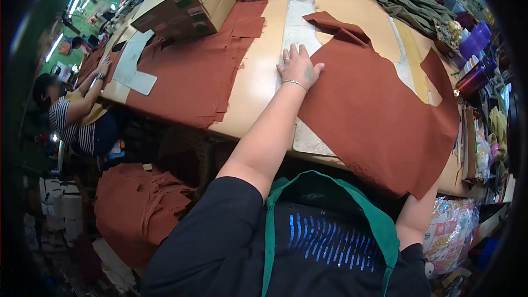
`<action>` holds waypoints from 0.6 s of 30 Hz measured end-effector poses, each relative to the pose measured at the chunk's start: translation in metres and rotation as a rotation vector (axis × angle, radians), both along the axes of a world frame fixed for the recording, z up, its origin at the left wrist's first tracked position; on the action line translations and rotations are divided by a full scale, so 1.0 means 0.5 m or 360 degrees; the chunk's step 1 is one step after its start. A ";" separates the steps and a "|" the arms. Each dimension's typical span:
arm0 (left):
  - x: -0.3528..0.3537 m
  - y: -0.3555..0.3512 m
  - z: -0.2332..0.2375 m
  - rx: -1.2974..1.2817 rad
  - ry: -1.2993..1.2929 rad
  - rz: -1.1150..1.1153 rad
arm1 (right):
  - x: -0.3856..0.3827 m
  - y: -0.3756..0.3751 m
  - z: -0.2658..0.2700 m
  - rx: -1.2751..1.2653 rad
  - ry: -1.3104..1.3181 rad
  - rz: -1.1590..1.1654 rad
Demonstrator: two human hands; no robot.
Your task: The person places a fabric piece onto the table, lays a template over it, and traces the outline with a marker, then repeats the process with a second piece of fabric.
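My left hand (300, 67) lies flat with fingers spread on a pale pattern template (298, 26), beside the edge of a rust-brown cut fabric piece (379, 110). This fabric piece spreads over the right part of the table and drapes past the near edge. My right forearm (417, 217) goes up behind the draped cloth, which hides my right hand, so its fingers cannot be seen. Under the fabric, part of another pale template (404, 71) shows near a yellow strip (416, 58). A template corner (312, 142) pokes out at the table's near edge.
On the left, stacked rust-brown fabric (187, 77) carries cardboard boxes (179, 5) and a white template (133, 69). A co-worker (74, 107) reaches onto the table's left end. Green cloth (404, 3) and a purple tumbler (477, 77) line the right side. More brown fabric (137, 203) hangs below.
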State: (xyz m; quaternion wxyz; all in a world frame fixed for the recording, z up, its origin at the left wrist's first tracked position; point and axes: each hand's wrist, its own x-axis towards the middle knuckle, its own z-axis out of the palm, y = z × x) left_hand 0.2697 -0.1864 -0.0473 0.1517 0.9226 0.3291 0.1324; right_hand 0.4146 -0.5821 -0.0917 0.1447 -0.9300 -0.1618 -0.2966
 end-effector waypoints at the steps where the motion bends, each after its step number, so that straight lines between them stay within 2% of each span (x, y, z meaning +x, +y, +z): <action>1: -0.010 0.012 0.004 -0.0126 0.0107 0.0004 | -0.003 -0.019 0.000 0.0062 0.0027 0.0046; 6: -0.028 0.008 0.003 -0.0046 0.0065 0.0148 | -0.042 -0.115 -0.017 0.0846 0.0549 0.0404; 10: -0.018 0.032 0.003 -0.0356 0.0062 0.0154 | -0.170 -0.102 0.015 0.1509 0.1048 0.0188; 12: -0.016 0.026 -0.002 -0.0443 0.0023 0.0113 | -0.233 -0.080 0.041 0.1251 0.1056 0.0242; 14: -0.018 0.006 -0.008 -0.0232 0.0036 0.0061 | -0.268 -0.067 0.050 0.1096 0.1176 0.0164; 17: -0.016 -0.018 -0.023 -0.0024 -0.0029 0.0067 | -0.289 -0.045 0.059 0.0906 0.0802 0.0335; 18: -0.019 -0.019 -0.024 -0.0042 -0.0036 0.0032 | -0.285 -0.053 0.064 0.0849 0.0879 0.0236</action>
